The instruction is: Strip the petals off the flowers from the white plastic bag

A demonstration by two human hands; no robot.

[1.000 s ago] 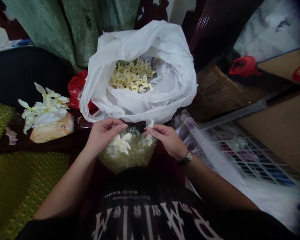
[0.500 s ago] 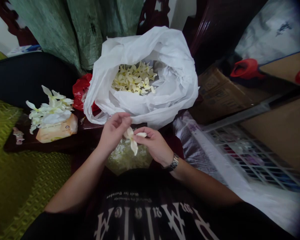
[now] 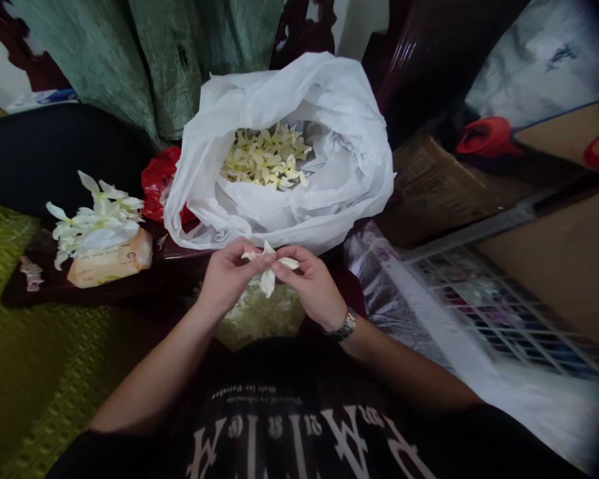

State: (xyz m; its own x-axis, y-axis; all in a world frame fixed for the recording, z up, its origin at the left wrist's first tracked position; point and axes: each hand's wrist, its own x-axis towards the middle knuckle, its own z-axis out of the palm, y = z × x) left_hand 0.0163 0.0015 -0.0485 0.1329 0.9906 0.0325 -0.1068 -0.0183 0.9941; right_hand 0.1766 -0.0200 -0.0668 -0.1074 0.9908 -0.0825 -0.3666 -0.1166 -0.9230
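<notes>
My left hand (image 3: 227, 276) and right hand (image 3: 312, 286) have closed in, fingers now pinching one white flower (image 3: 266, 269) between them, just below the plastic bag (image 3: 339, 166) of petals (image 3: 265, 159). Before, my left fingers sat higher, above the bloom.

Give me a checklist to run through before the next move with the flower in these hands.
White flower: ok, held up between both hands.
Left hand and right hand: ok, both have their fingers on the petals.
Flower's base: cannot tell, the fingers hide it.
White plastic bag: ok, mouth open, pale blossoms inside.
Wristwatch on the right wrist: ok, apart from the flower.
Loose white flowers: ok, lying on a tan packet, apart from both hands.
</notes>
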